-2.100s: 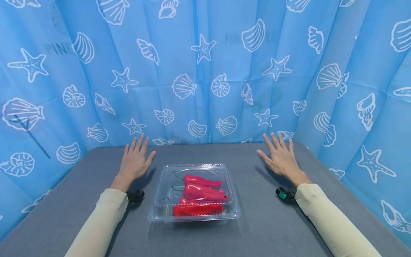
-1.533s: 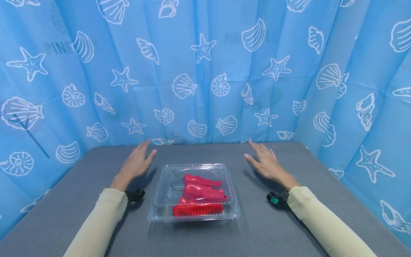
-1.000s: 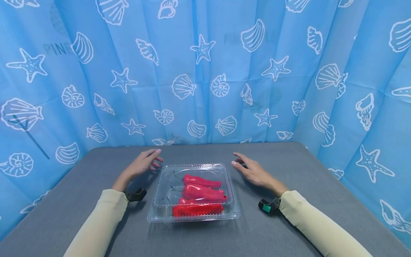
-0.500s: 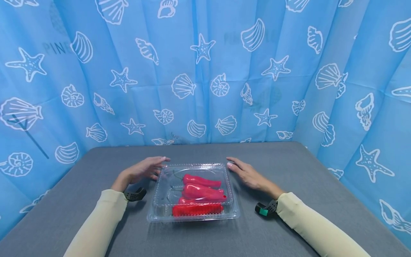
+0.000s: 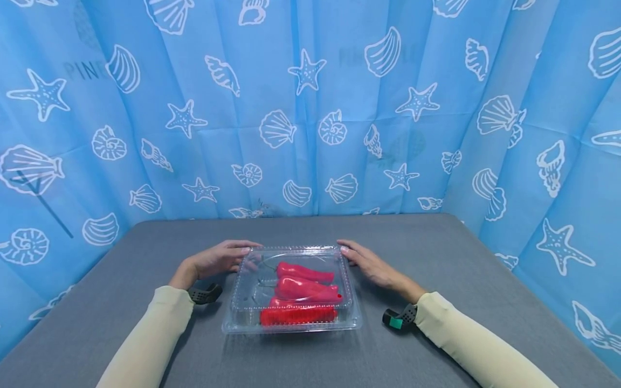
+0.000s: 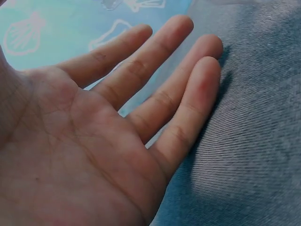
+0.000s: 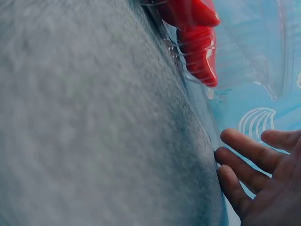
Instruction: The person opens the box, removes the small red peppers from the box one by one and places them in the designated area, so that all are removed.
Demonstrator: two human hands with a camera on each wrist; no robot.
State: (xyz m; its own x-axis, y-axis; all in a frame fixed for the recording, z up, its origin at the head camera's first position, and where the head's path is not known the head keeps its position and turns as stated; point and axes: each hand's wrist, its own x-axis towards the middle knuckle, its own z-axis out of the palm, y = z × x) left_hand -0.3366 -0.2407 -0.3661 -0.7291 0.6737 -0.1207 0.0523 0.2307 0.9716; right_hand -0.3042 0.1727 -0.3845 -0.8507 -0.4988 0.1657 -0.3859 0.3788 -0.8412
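A clear plastic clamshell box (image 5: 229, 326) sits closed on the grey table, with several red peppers (image 5: 305, 289) showing through its lid. Thin green stems point left. At the box's back left corner is my left hand (image 5: 218, 258), its fingertips right at the rim. My right hand (image 5: 370, 267) reaches the back right corner, fingertips close against the edge. In the left wrist view, the left palm (image 6: 94, 136) and extended fingers show, holding nothing. The right wrist view has the right hand's spread fingers (image 7: 247, 146) below the box's red peppers (image 7: 201, 52).
The grey cloth-covered table (image 5: 301, 361) extends around the box on all sides. A blue curtain (image 5: 310, 151) with white shells and starfish hangs behind the table's far edge and along both sides. Dark bands (image 5: 206, 294) sit at both wrists.
Both hands have come inward from the table's sides to the box's back corners. Their fingers, spread out at first, have turned toward each other. The box has stayed in place.
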